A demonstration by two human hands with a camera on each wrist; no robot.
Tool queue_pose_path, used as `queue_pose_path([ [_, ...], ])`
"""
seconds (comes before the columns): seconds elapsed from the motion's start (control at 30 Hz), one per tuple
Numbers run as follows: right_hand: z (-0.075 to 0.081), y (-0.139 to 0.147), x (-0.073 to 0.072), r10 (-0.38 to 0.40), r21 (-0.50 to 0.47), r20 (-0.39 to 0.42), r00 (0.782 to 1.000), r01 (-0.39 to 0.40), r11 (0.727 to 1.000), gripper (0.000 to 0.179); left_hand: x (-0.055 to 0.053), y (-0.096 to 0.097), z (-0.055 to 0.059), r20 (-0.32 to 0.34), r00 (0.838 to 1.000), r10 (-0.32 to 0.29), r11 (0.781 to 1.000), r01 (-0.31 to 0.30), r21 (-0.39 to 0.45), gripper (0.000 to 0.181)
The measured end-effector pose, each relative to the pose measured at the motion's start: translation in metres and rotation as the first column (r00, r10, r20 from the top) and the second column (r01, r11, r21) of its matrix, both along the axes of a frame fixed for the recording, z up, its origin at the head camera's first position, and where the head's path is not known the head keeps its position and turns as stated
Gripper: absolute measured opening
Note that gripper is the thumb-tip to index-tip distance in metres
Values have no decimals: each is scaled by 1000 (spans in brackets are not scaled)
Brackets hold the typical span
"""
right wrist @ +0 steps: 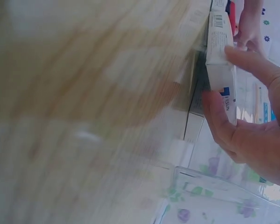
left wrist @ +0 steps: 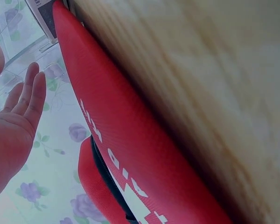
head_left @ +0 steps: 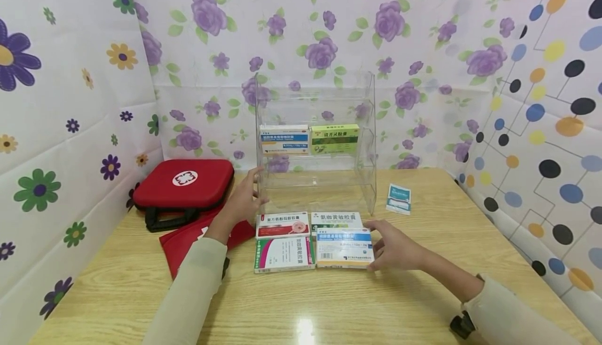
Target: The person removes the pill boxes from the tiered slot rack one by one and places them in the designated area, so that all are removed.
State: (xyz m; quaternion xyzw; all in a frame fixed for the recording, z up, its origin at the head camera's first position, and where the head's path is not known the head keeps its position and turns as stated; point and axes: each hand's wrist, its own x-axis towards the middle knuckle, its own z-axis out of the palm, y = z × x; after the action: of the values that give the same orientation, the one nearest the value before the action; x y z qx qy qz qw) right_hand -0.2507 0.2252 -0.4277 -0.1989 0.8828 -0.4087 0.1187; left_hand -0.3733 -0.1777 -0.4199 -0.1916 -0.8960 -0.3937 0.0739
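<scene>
My right hand pinches the right end of a blue, white and orange medicine box, thumb on one side and fingers on the other. In the right wrist view the box is seen end-on. It overlaps a white and green medicine box behind it. To its left lie a red and white medicine box and a green, white and magenta one. My left hand is at the left side of a clear tiered rack, its fingers fairly straight in the left wrist view.
On a rack tier stand a blue and white box and a yellow-green box. A red first-aid case and a red pouch lie at left, under and beside the left forearm. A small teal packet lies right of the rack.
</scene>
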Motion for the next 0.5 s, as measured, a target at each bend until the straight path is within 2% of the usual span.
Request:
queue_pose_path([
  [0.2,0,2,1,30,76,-55,998,-26,997,98,0,0,1,-2,1000,0,1000,0,-7,87],
  [0.5,1,2,2,54,87,-56,997,-49,995,97,0,1,-1,-2,1000,5,1000,-5,-11,87],
])
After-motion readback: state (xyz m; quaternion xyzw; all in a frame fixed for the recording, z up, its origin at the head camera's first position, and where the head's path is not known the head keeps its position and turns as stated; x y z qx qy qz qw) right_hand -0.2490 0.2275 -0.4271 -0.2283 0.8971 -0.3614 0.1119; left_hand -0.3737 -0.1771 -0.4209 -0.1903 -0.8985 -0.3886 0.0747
